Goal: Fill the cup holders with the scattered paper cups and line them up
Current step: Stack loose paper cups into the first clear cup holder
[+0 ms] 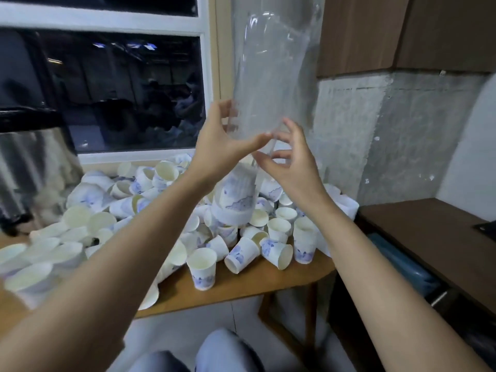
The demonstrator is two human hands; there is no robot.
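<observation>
While gripping the tall clear plastic cup-holder sleeve (268,76) by its lower rim, raised upright above the light wooden table (268,280), barely into the job by the look of it. Held on the near-left edge by the left hand (222,146), thumb stretched across the bottom opening; pinched on the right edge by the right hand (290,162) with curled fingertips, so both occupied, neither free. Looks empty through the plastic, though blurred and see-through, so not certain. Directly under the sleeve's mouth: one nested stack of white paper cups with blue-purple print (236,200), standing up out of the heap; cannot tell whether its top already sits inside the sleeve. Everywhere else, loose white-and-blue paper cups (276,253) strewn over the tabletop, a few upright, most on their sides, piled thickest towards the dark window (120,89) and next to the brushed steel urn (35,162) at far left. No filled holder visible, no lined-up row visible. Judged status: close to zero done. Left to do — nest the loose cups, load the sleeves, set them in line.
</observation>
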